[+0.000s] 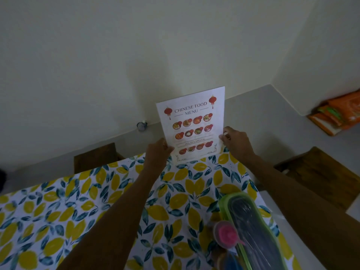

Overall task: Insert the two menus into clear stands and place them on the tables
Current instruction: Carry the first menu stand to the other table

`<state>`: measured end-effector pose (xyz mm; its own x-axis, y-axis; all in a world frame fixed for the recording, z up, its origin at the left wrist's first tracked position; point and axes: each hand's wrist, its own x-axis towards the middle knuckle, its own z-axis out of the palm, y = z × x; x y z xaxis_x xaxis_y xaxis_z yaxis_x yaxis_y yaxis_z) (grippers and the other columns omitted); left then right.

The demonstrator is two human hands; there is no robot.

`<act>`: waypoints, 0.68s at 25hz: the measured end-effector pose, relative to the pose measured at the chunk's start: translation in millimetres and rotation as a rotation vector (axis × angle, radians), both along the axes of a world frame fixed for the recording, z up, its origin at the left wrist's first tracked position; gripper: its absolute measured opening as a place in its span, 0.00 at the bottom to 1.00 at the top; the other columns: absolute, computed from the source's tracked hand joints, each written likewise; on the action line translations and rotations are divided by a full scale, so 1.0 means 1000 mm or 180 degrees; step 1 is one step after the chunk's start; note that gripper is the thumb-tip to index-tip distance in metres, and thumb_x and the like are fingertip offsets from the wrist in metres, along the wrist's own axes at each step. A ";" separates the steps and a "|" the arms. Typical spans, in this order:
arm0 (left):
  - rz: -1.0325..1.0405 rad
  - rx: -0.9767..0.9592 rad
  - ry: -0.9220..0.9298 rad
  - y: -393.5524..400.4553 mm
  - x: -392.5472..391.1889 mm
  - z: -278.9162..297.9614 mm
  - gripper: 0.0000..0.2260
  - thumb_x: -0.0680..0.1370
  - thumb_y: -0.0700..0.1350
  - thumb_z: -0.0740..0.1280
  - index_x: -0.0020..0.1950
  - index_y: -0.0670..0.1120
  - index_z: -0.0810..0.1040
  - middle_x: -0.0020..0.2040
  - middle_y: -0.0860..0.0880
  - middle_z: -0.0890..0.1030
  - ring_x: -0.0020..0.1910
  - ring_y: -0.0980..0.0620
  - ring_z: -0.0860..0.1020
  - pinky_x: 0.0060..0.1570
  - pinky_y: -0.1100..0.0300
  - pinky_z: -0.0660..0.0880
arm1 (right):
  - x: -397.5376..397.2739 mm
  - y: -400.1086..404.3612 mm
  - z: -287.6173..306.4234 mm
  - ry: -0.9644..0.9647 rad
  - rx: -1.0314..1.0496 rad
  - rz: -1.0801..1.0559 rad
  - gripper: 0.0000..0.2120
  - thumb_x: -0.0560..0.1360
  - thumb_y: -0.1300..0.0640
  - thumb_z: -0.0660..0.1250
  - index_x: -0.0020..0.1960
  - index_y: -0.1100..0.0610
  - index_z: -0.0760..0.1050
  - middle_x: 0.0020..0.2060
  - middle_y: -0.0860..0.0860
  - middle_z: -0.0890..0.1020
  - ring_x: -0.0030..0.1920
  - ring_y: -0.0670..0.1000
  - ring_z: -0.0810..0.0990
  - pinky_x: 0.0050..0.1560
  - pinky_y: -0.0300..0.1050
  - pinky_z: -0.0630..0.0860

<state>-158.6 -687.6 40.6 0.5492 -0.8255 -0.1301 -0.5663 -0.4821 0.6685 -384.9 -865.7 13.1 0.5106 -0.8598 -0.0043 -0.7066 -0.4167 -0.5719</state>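
A white "Chinese Food Menu" sheet (192,121) with red lanterns and dish pictures stands upright at the far edge of the table (58,201), which wears a lemon-print cloth. It seems to sit inside a clear stand, though the stand's edges are hard to make out. My left hand (157,152) grips the menu's lower left edge. My right hand (236,141) pinches its lower right edge. A second menu is not visible.
A green-rimmed clear container (251,227) and a pink-lidded jar (227,233) sit at the near right of the table. Dark wooden chairs (95,156) (319,172) stand at the far side and the right. Orange packets (339,114) lie on the floor by the wall.
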 end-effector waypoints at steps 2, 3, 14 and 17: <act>0.0003 -0.0043 -0.0006 0.002 -0.002 -0.002 0.08 0.78 0.44 0.67 0.53 0.40 0.78 0.50 0.44 0.85 0.39 0.54 0.79 0.31 0.73 0.69 | -0.001 0.002 -0.002 -0.0003 -0.0016 0.0012 0.10 0.78 0.51 0.63 0.50 0.58 0.75 0.41 0.57 0.85 0.38 0.56 0.83 0.42 0.56 0.82; 0.0030 -0.0069 0.0005 0.003 -0.002 -0.003 0.08 0.78 0.44 0.67 0.53 0.40 0.77 0.50 0.44 0.85 0.40 0.52 0.80 0.32 0.72 0.69 | -0.001 0.003 -0.002 0.0000 -0.0017 0.0009 0.09 0.78 0.52 0.63 0.50 0.58 0.75 0.42 0.57 0.85 0.38 0.56 0.83 0.42 0.56 0.82; 0.0042 0.0423 -0.0324 0.012 -0.011 0.013 0.22 0.75 0.53 0.69 0.61 0.41 0.68 0.56 0.40 0.80 0.54 0.39 0.79 0.50 0.45 0.78 | 0.004 0.031 0.035 0.0270 0.0262 -0.0306 0.18 0.77 0.50 0.65 0.63 0.59 0.73 0.56 0.58 0.83 0.55 0.61 0.81 0.56 0.57 0.79; -0.0103 0.0552 -0.0811 0.034 -0.016 0.024 0.26 0.77 0.55 0.66 0.67 0.40 0.66 0.62 0.39 0.75 0.60 0.39 0.75 0.57 0.45 0.73 | 0.000 0.054 0.053 0.0648 0.0012 -0.0147 0.21 0.77 0.48 0.64 0.66 0.58 0.70 0.59 0.58 0.79 0.59 0.60 0.78 0.58 0.56 0.76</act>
<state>-174.8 -654.1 64.7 0.5561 -0.8205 -0.1319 -0.7219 -0.5556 0.4125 -384.8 -811.9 65.7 0.4588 -0.8821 -0.1066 -0.8261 -0.3793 -0.4168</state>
